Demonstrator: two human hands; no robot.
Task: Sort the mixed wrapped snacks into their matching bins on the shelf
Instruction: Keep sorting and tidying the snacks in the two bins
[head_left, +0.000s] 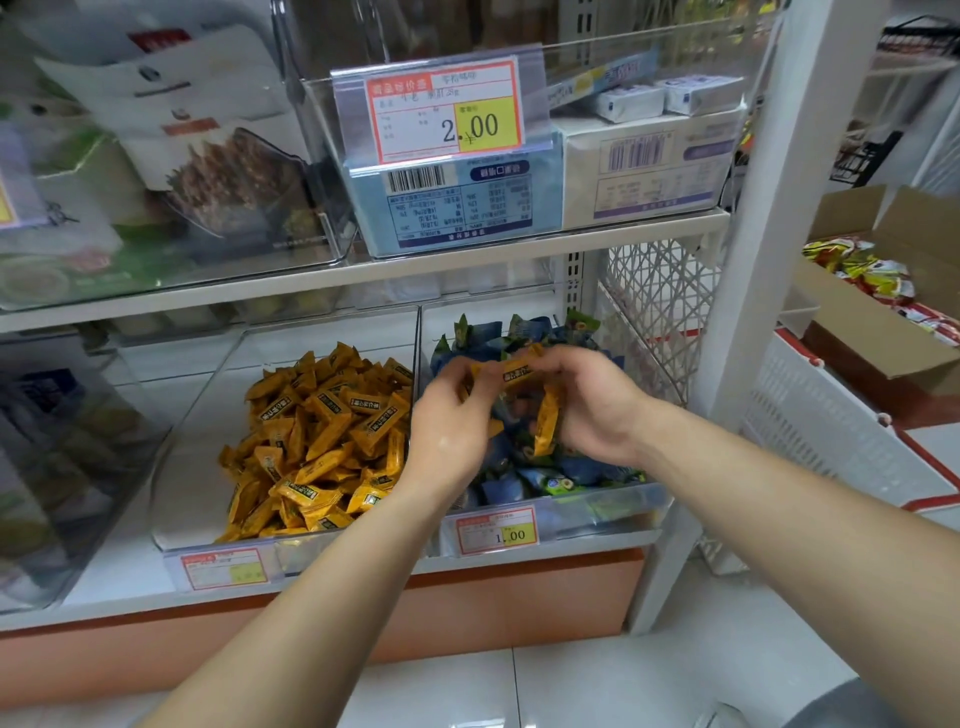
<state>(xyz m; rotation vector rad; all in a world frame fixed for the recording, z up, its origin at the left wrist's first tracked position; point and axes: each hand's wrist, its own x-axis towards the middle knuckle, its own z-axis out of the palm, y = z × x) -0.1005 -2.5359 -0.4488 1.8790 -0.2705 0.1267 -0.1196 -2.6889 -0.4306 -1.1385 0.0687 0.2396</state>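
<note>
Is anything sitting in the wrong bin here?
Yes. The left hand and right hand hold orange snacks over the right bin, which is filled with blue snacks. They match the pile in the left bin instead.
</note>
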